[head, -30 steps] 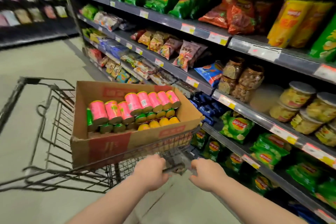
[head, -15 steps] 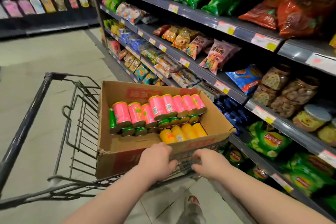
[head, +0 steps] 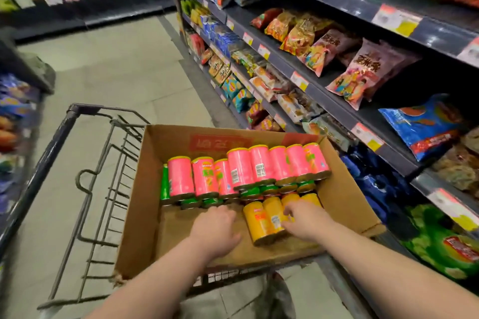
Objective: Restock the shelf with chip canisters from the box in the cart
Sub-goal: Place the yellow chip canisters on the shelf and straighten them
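Open aisle floor, right grip on canister

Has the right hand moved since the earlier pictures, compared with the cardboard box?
Yes. The right hand went forward, from behind the near wall of the box to inside it, and now touches the yellow canisters.

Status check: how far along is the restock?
Done: cart sits beside the shelf. In hand: both hands are in the box, right hand on the yellow canisters, left hand beside them. Left: no canister lifted; pink canisters and green canisters all need shelving.
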{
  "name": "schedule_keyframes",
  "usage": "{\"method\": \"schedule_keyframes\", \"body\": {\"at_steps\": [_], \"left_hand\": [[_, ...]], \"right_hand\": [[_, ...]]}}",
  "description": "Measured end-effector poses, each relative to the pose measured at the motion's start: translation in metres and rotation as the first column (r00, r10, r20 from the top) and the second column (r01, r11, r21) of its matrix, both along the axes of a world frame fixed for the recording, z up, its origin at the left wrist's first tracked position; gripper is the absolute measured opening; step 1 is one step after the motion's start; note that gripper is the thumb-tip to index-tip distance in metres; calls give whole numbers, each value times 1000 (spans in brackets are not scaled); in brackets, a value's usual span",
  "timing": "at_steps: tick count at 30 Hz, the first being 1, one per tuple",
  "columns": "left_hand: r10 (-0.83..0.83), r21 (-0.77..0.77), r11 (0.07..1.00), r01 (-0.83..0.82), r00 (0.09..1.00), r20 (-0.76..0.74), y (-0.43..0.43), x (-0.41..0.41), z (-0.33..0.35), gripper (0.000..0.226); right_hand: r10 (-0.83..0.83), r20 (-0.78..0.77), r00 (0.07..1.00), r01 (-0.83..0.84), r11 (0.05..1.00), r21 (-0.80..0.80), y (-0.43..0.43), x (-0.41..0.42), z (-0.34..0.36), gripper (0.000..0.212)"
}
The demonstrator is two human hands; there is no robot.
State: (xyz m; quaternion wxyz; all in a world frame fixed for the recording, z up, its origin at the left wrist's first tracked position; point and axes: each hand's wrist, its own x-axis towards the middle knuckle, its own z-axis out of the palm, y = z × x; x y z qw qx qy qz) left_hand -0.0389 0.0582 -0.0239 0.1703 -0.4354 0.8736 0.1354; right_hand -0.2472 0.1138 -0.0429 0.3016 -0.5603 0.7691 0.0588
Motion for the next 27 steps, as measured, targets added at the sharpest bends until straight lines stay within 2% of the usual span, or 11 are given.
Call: {"method": "schedule_keyframes", "body": {"at_steps": [10,17,23,27], "left_hand": [[61,253,960,-119,972,227,-41,-38,-73,50],[109,373,902,-218,950,293,-54,-63,-110,55],[334,474,766,-433,899,282,-62,-70,-141,58],[551,530,600,-599,790,270,-62,-71,-156,60]], "right_hand": [[22,82,996,-41,969,243,-55,-46,-87,37],[5,161,987,-57,945,322,-79,-48,-137,45],[-107,191,976,25,921,389,-87,-43,-164,62],[-179,182,967,99,920,378,-87,-39,-177,73]]}}
